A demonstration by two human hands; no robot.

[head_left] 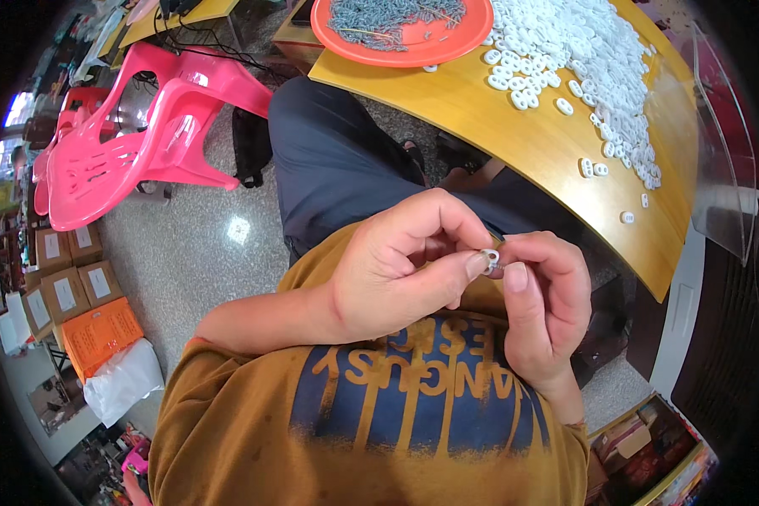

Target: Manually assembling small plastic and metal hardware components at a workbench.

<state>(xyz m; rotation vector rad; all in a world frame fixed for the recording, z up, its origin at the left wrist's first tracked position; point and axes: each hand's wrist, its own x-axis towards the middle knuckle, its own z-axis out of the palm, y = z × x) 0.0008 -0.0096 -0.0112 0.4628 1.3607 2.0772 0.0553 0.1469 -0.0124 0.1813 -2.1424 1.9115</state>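
A small white oval plastic piece (490, 258) with holes in it is pinched between the thumb and forefinger of my left hand (401, 261), in front of my chest. Right beside it, the thumb and forefinger of my right hand (550, 308) are closed together. A tiny greyish bit shows between these fingertips and the white piece, too small to name for certain. Both hands nearly touch at the piece. On the table ahead lies a heap of similar white oval pieces (590, 55), and several lie loose near its edge.
A red-orange round plate (405, 57) of small grey metal parts (371, 21) stands on the yellow table (447, 94). A clear curved panel (721, 143) rises at the table's right. Pink plastic chairs (169, 126) stand at left, with cardboard boxes (66, 289) below them.
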